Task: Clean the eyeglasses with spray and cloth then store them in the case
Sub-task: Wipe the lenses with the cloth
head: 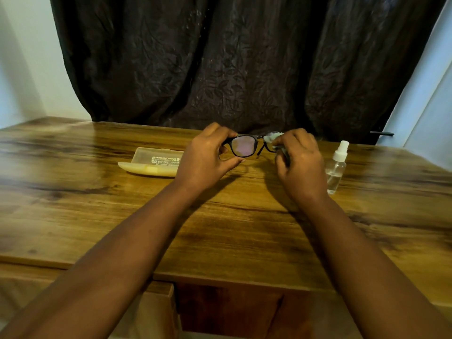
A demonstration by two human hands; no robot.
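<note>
Both hands hold the eyeglasses (244, 145) up above the wooden table (220, 228). The left hand (205, 157) pinches the frame's left end; the right hand (300, 162) presses a pale cloth (274, 137) around the other lens, mostly hidden. Left of the eyeglasses lies the open case (154, 162); right stands 1 spray bottle (337, 167).

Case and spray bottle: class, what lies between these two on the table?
In the head view, both hands lie between the open case and the spray bottle: left hand holding the eyeglasses, right hand pressing the cloth on one lens.
</note>
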